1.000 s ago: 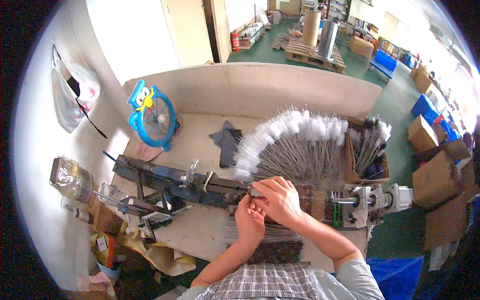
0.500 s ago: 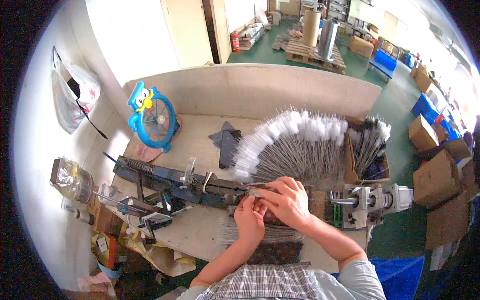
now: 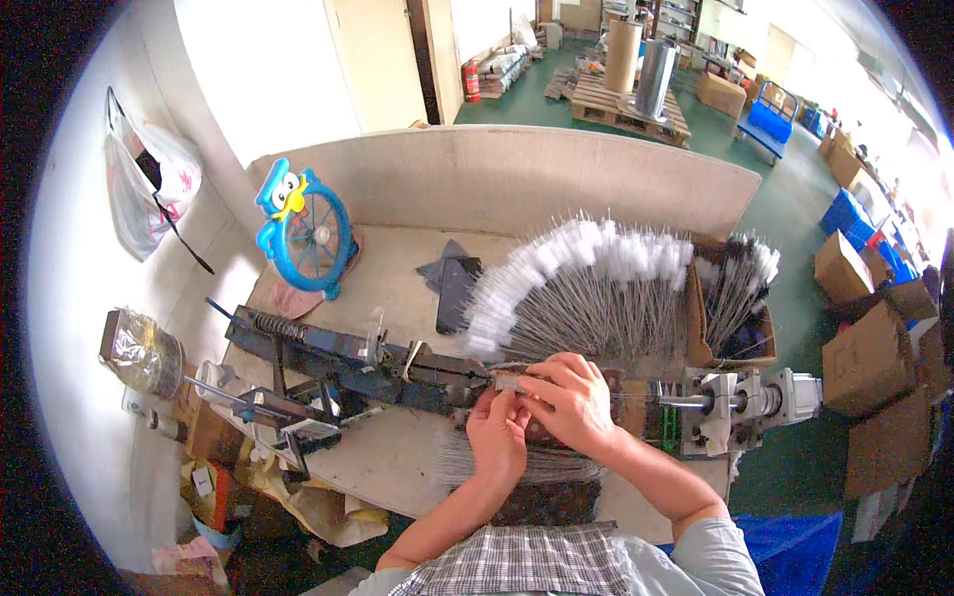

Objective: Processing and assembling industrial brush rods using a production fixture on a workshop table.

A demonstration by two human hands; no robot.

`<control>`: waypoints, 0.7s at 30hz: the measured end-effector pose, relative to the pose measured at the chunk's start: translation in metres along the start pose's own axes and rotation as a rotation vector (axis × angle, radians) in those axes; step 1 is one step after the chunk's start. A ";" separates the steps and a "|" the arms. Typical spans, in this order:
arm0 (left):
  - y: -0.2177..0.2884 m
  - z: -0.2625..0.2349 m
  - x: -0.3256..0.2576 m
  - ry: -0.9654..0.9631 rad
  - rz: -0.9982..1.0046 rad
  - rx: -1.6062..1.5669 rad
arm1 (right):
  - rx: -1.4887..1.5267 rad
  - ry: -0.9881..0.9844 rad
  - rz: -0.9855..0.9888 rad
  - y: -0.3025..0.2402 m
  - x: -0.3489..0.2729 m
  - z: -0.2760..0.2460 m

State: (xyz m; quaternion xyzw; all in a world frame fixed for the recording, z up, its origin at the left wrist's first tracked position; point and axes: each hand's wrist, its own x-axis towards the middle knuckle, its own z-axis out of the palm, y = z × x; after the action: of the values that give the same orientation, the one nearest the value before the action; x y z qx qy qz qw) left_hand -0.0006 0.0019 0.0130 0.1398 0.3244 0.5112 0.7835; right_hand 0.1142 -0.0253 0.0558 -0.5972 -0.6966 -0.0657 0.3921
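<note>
My left hand (image 3: pixel 496 433) is closed, thumb and fingers pinched together at the end of a long dark metal machine bar (image 3: pixel 343 363). Right beside it, my right hand (image 3: pixel 573 404) bends over the same spot, its fingertips pressed together close to the left thumb. Whatever lies between the fingers is too small and too covered to name. Below the hands, a bundle of thin straight wires (image 3: pixel 467 460) rests on the bench. Just beyond them fans out a large pile of white-tufted wire brushes (image 3: pixel 596 288).
A cardboard box (image 3: pixel 760 343) at the right holds more brushes. A motor-driven clamp unit (image 3: pixel 740 397) stands at the bench's right end. Farther back are a dark flat phone-like object (image 3: pixel 455 295) and a blue toy-like fan (image 3: pixel 316 238). A low board (image 3: pixel 517 179) edges the bench.
Both hands stay at the same spot, with only slight finger shifts. The whole view has moved a little; nothing else has visibly moved.
</note>
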 end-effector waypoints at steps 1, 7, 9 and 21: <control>-0.001 -0.004 0.001 0.001 0.003 -0.001 | 0.002 0.000 -0.003 -0.001 0.000 0.000; -0.001 0.009 -0.001 0.054 0.011 0.059 | -0.018 0.004 -0.006 0.003 -0.002 -0.001; -0.002 0.007 0.000 0.029 0.042 0.052 | -0.013 -0.024 0.005 0.004 -0.001 -0.004; 0.012 0.002 -0.005 -0.037 -0.057 -0.056 | -0.185 -0.239 0.018 0.010 -0.010 -0.021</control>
State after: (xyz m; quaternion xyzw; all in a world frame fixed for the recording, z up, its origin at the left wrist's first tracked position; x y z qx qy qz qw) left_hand -0.0094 0.0027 0.0226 0.1179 0.2992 0.4949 0.8072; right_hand 0.1322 -0.0420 0.0599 -0.6406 -0.7240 -0.0545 0.2500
